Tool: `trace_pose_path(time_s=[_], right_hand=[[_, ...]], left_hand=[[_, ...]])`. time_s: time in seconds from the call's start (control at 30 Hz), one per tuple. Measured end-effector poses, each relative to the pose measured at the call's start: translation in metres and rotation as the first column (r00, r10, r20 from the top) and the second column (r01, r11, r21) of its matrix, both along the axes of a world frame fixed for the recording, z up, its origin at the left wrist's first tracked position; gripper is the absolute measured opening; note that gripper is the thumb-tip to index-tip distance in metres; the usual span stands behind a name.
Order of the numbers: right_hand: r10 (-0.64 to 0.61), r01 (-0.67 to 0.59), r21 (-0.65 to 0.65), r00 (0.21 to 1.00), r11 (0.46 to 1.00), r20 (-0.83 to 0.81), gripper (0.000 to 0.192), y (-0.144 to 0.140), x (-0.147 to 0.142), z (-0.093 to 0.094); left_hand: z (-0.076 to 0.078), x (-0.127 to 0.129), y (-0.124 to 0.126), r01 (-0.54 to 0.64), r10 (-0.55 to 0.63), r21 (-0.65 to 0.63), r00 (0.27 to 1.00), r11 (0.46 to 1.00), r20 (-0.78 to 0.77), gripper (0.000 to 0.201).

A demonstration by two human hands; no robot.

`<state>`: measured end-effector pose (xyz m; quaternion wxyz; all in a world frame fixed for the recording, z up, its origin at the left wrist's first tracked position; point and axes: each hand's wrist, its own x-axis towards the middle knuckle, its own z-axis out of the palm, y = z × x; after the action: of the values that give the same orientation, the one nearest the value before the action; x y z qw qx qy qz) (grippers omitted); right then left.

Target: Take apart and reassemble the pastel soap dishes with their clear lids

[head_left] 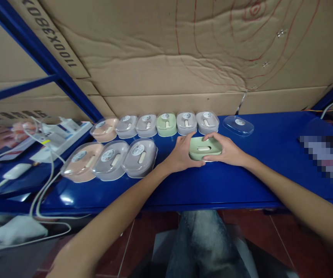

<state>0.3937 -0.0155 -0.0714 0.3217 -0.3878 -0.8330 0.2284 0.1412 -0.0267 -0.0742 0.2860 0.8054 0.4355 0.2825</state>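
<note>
Both hands hold a lidless green soap box (204,148) down on the blue counter (270,154). The left hand (180,154) cups its left end with fingers curled around it, and the right hand (227,150) does the same at the other end. A small pale piece lies inside the box. Just behind it stands a back row of lidded boxes (157,125), peach, grey and one green, each with a round sticker on its clear cover. Three larger-looking ones form a front row (110,159) to the left. A loose clear lid (238,125) lies alone on the counter to the right of the back row. Creased cardboard (184,50) lines the wall behind. White cables (43,181) hang over the counter's left edge.
</note>
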Motion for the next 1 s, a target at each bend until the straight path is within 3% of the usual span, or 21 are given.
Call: trace_pose_path(time_s=[0.2,0.37,0.6,0.83,1.0], right_hand=[[-0.026,0.022,-0.070,0.998,0.997,-0.056,0.063,0.001,0.000,0.001],[-0.048,0.028,-0.099,0.976,0.995,-0.210,0.063,0.007,0.001,-0.002],[-0.192,0.046,-0.317,0.874,0.947,-0.446,0.057,0.013,0.001,-0.003],[-0.300,0.007,-0.489,0.796,0.872,-0.525,0.058,0.013,0.004,0.002],[-0.284,-0.031,-0.511,0.801,0.859,-0.527,0.076,0.019,0.007,0.003]], left_hand=[[0.001,-0.001,0.000,-0.049,0.050,-0.062,0.999,0.997,0.010,0.133],[0.001,0.000,0.002,-0.075,0.078,-0.076,0.996,0.994,0.036,0.142],[0.000,0.000,0.004,-0.037,0.038,-0.017,0.998,0.999,0.058,0.142],[0.000,-0.001,0.004,-0.031,0.031,0.002,0.999,1.000,0.019,0.127],[0.000,-0.002,0.002,-0.018,0.018,0.012,1.000,1.000,0.005,0.114]])
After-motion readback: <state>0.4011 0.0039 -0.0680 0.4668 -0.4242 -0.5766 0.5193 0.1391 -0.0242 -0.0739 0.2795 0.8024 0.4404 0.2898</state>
